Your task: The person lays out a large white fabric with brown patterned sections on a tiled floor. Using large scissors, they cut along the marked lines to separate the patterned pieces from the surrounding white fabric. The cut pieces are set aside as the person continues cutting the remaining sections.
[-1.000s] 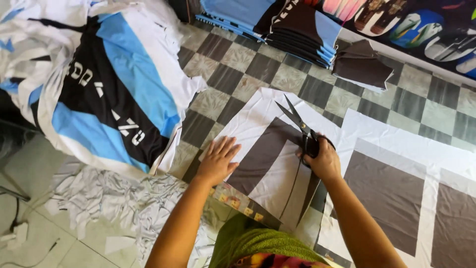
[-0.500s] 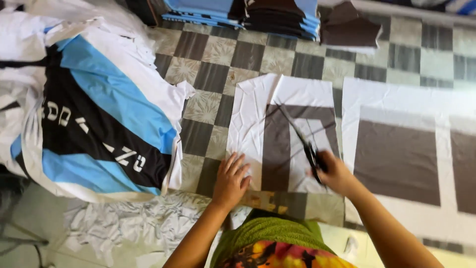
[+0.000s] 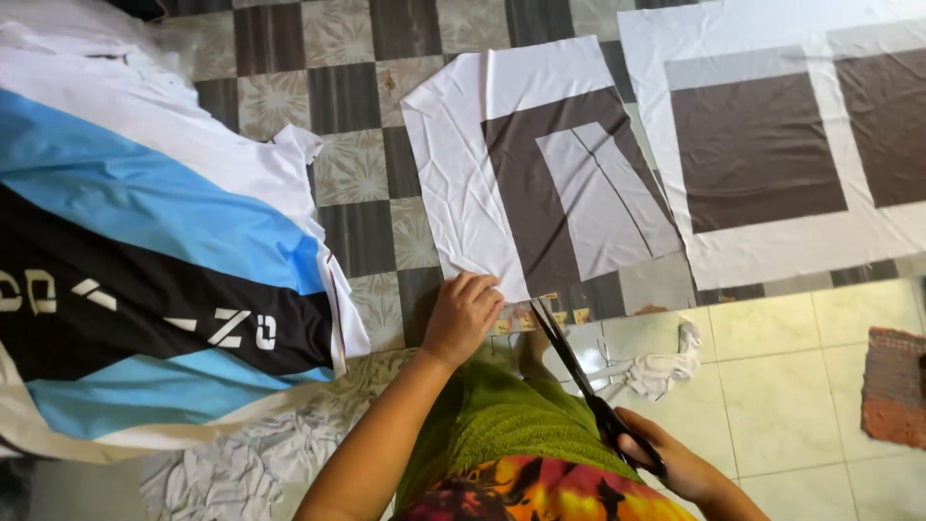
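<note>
A white fabric piece (image 3: 463, 183) printed with a dark brown frame shape lies flat on the checkered floor. My left hand (image 3: 463, 314) rests on its near edge, fingers curled over the corner. My right hand (image 3: 675, 463) grips black scissors (image 3: 579, 371) by the handles, pulled back toward my lap. The blades point up toward the near edge of the fabric and look nearly closed. My green-covered knee (image 3: 502, 420) sits between the two hands.
A large blue, black and white printed fabric (image 3: 145, 270) spreads at the left. A bigger white sheet with brown squares (image 3: 772, 154) lies at the right. White offcuts (image 3: 666, 367) and crumpled scraps (image 3: 231, 463) lie near me. A reddish mat (image 3: 892, 386) sits at the right edge.
My right hand with the scissors has drawn back off the fabric toward my lap. My left hand slid down to the fabric's near edge. The view has tilted downward.
</note>
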